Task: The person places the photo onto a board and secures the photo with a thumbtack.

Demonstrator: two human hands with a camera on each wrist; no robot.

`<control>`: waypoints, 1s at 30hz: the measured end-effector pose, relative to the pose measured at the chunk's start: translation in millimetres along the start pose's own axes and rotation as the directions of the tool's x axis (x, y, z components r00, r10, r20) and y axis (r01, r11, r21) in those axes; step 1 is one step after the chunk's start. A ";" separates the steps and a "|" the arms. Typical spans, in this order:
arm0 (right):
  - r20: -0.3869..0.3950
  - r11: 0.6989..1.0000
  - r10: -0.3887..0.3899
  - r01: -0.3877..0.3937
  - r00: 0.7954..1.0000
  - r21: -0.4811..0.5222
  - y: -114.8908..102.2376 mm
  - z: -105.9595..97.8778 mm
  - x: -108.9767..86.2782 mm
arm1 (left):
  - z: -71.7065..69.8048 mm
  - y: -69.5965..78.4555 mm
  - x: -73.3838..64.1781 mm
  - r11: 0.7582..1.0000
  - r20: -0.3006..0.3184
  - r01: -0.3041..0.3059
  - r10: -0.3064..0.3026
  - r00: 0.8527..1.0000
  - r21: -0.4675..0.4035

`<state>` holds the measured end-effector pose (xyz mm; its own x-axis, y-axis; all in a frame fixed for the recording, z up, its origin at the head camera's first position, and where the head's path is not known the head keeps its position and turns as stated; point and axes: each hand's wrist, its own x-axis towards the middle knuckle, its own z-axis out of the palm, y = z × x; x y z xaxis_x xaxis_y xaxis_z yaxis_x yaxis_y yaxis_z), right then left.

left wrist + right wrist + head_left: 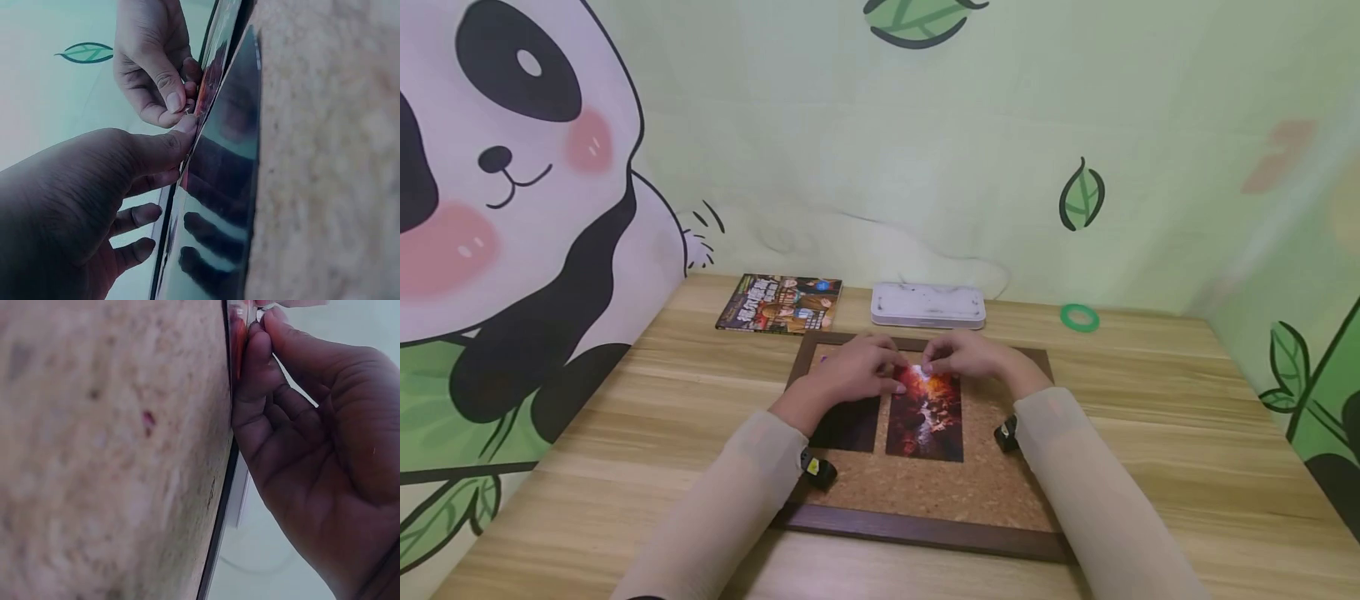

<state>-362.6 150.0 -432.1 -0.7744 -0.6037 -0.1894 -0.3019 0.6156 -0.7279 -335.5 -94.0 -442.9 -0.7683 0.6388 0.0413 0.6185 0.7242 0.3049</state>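
Observation:
On a framed cork board (940, 492) lies a glossy picture card (925, 421) with red, orange and dark colours. My left hand (863, 367) rests over the card's upper left, thumb and fingers spread lightly at its surface. At the card's top edge my right hand (966, 354) pinches a small shiny pin (260, 314) between thumb and forefinger, mostly covered by the fingertips. Both hands' fingertips nearly meet in the left wrist view. A second, dark card (853, 429) lies left of the first, partly under my left hand and forearm, with a purple pin (823, 358) near its top.
Behind the board a comic-style book (781, 304) and a white flat case (928, 306) lie on the wooden table (1172, 467). Farther right is a green tape ring (1079, 317). A panda-printed backdrop (820, 150) stands behind the table.

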 end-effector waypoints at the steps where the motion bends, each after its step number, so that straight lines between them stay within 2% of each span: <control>1: 0.001 1.000 0.000 0.000 1.000 -0.008 -0.3 -0.2 0.3 | 0.3 -0.8 0.1 1.000 -0.007 -0.004 0.004 1.000 0.002; 10: 0.013 0.993 -0.003 0.004 1.000 -0.116 -3.5 -1.0 5.3 | 6.7 -12.4 -1.7 0.994 -0.061 -0.008 0.002 0.998 -0.105; 22: 0.013 0.995 0.017 -0.016 1.000 -0.097 -4.2 0.1 8.0 | 6.3 -14.0 -1.4 0.988 -0.066 -0.016 0.006 0.998 -0.154; 30: -0.005 0.997 0.066 -0.066 0.998 -0.030 -6.8 0.3 6.0 | 6.7 -13.2 -2.6 0.987 -0.063 -0.023 0.013 0.998 -0.160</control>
<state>-365.0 142.1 -428.5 -0.7955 -0.5589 -0.2339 -0.2664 0.6694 -0.6935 -340.6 -103.6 -453.5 -0.7689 0.6308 0.1047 0.6018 0.6586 0.4518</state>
